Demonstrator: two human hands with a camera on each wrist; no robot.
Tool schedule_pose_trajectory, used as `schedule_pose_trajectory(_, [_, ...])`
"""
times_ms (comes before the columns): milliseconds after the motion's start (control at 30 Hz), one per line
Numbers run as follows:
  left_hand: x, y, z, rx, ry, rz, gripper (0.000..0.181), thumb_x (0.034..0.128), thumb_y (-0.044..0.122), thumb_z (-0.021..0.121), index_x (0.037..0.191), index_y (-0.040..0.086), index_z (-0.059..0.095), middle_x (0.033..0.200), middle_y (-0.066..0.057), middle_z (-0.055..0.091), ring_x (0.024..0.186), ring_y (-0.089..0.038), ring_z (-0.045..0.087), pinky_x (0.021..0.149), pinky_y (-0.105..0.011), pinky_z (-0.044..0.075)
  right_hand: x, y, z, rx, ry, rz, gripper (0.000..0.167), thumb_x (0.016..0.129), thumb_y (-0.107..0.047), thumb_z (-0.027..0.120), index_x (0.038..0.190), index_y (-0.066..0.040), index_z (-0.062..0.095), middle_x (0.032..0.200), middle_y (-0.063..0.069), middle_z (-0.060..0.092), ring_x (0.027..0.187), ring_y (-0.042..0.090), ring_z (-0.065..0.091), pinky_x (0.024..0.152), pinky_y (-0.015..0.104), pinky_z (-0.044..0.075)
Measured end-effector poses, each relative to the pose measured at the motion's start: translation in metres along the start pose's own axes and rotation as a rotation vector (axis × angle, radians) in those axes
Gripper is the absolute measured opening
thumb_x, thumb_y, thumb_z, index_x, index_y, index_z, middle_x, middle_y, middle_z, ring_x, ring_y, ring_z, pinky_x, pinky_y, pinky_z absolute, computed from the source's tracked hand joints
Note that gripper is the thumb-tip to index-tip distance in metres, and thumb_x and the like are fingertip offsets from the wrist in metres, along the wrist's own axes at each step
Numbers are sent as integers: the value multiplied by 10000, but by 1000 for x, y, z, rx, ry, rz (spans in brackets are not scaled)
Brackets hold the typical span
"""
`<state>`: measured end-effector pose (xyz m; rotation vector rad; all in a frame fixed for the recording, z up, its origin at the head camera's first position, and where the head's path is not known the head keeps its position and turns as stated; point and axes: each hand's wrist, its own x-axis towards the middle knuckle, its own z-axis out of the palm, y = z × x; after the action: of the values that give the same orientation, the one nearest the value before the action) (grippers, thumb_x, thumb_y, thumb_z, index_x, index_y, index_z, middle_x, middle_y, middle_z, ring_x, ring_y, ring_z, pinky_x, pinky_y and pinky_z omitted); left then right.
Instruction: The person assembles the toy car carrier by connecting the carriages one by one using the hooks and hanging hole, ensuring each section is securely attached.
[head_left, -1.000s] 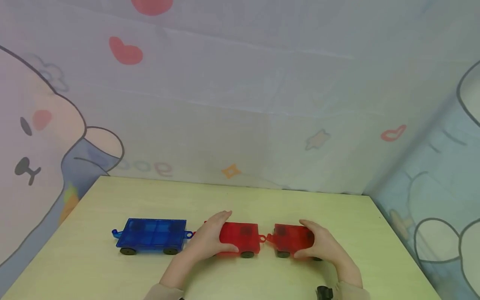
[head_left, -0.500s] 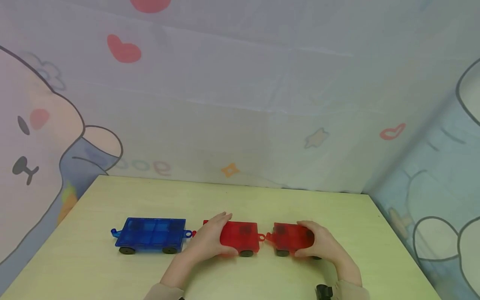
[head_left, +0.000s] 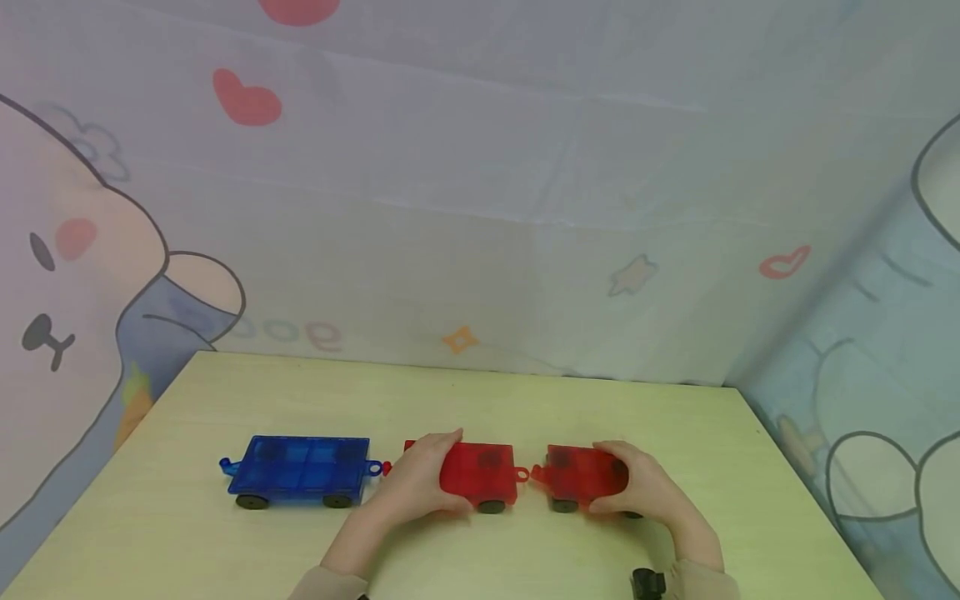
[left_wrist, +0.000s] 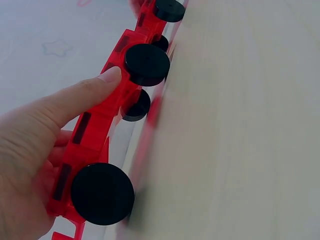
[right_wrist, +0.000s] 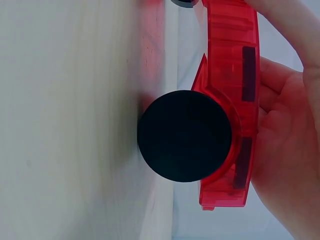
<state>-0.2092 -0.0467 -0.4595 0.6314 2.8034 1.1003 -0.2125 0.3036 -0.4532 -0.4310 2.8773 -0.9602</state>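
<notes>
My left hand (head_left: 417, 479) grips the middle red wheeled car (head_left: 483, 473), thumb along its near side and fingers over the far side. In the left wrist view the thumb presses the red car's side (left_wrist: 95, 127) above its black wheels. At the right, my right hand (head_left: 651, 486) grips another red car (head_left: 576, 475) by its right end; the right wrist view shows that car's side (right_wrist: 232, 75) and a black wheel (right_wrist: 185, 136) on the table. The middle car's ring and the right car's hook lie close together; whether they are linked I cannot tell.
A blue wheeled car (head_left: 300, 469) stands left of my left hand, its ring beside the middle car's red hook. All stand on a pale wooden table (head_left: 465, 404) with a printed cloth (head_left: 480, 208) hanging behind it.
The blue car and the middle red car have shifted very slightly left. Both hands keep their grips, and the right-hand red car has hardly moved.
</notes>
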Motion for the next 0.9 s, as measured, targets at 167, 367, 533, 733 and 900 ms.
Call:
schedule_pose_trajectory(167, [0,0,0,-24,0,-10,941,683,346,880,1442,2,442,1397,-138,536,1291,-352,470,982,-572,481,0,0,-1,0,-3,6,842,657,-325,907,1338,11,546,1328,193,575,1181,354,542,968,523,481])
schedule_pose_trajectory(367, [-1,1,-1,-49,-2,-18,929,692,329,875,1443,2,437,1401,-141,528,1291,-351,463,975,-573,486,0,1,0,-6,7,-13,841,651,-318,910,1332,21,549,1313,197,585,1171,360,550,965,525,481])
schedule_pose_trajectory(533, [-1,1,-1,-63,-7,-25,928,701,329,871,1451,11,427,1412,-134,518,1297,-342,458,979,-564,487,0,1,-1,-7,8,-18,845,647,-316,912,1329,27,550,1309,201,586,1165,360,554,963,522,483])
schedule_pose_trajectory(733, [-1,0,-2,-88,-13,-28,932,710,328,868,1461,15,412,1430,-137,502,1307,-346,449,992,-568,478,0,-1,-1,-12,7,-19,851,639,-322,916,1323,30,555,1311,202,586,1173,367,553,970,527,478])
schedule_pose_trajectory(900, [-1,0,-2,-93,-11,-23,929,713,331,866,1457,13,412,1427,-144,498,1297,-349,453,985,-566,483,0,-1,-1,-6,-1,-7,858,634,-328,919,1326,27,555,1318,199,582,1179,363,551,976,528,473])
